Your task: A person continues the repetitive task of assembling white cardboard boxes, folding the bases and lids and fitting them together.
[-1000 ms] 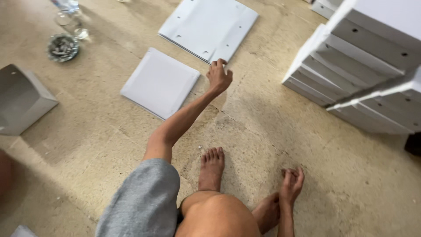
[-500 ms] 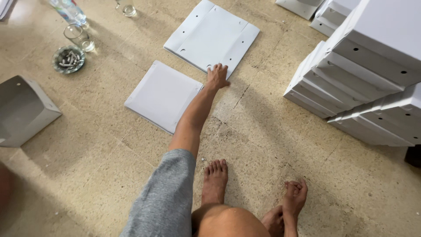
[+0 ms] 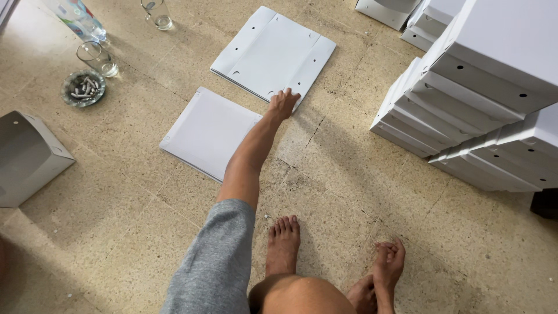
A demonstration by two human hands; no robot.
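From the head view, the person's left hand [image 3: 283, 104] is stretched far out over the speckled beige stone floor [image 3: 325, 192], its fingers [image 3: 286, 93] laid on the near edge of a flat, unfolded white cardboard box blank with punched holes [image 3: 273, 55]; whether they pinch that edge or only press on it, I cannot tell. The blank lies flat at the far middle of the floor. Just nearer and to the left of it lies a plain white flat cardboard sheet [image 3: 209, 132], close beside the forearm but not touched by the hand. The right hand [image 3: 388, 263] hangs low at the near right, beside the bare feet, fingers loosely curled and holding nothing. On the right rises a tall stack of assembled white cardboard boxes [image 3: 465, 99], well apart from the reaching hand. At the far left stand two clear drinking glasses [image 3: 96, 57], a small round dish of cigarette ends [image 3: 84, 88] and a clear plastic bottle [image 3: 78, 20]. A grey folded cardboard piece [image 3: 26, 160] sits at the left edge.
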